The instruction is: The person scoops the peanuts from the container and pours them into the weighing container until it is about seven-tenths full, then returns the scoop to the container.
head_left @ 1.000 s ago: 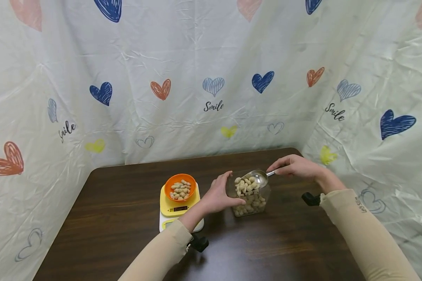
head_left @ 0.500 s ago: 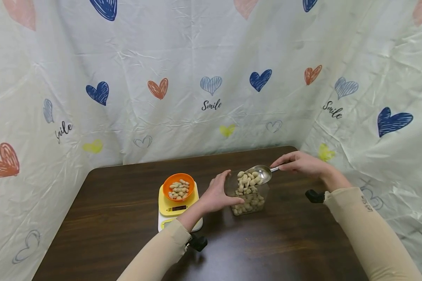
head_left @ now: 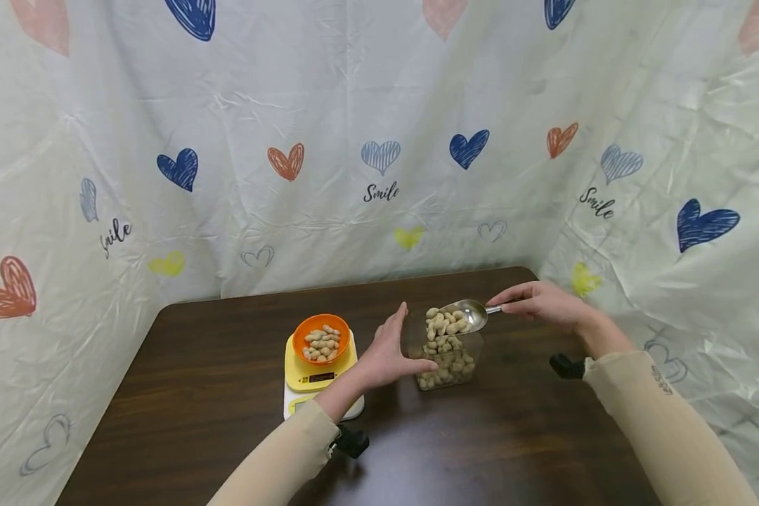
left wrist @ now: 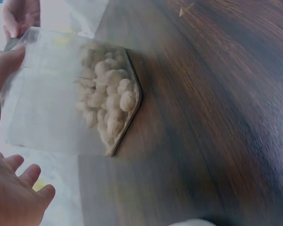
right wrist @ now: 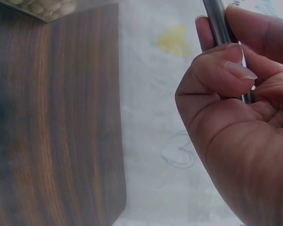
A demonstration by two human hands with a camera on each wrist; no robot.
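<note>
A clear plastic container (head_left: 477, 346) of unshelled peanuts (head_left: 445, 369) stands on the table. My left hand (head_left: 384, 360) is at its left side, thumb in front and fingers spread nearly straight. In the left wrist view the thumb (left wrist: 8, 66) overlaps the container's edge, while the other fingertips (left wrist: 30, 174) look apart from its wall. From the right, my right hand (head_left: 547, 307) grips the handle of a metal scoop (head_left: 476, 314), thumb and fingers curled round it in the right wrist view. The scoop's bowl, with peanuts in it, lies at the container's mouth.
Left of the container, an orange bowl (head_left: 300, 341) with peanuts sits on a yellow and white kitchen scale (head_left: 300, 379). My left forearm partly covers the scale's front. A white curtain (head_left: 329, 232) with printed hearts hangs behind the dark wooden table (head_left: 228, 365).
The scoop and right hand have shifted slightly right and been lifted a little, then stayed nearly still. My left hand's fingers have drawn slightly left from the container. Bowl and scale stay put.
</note>
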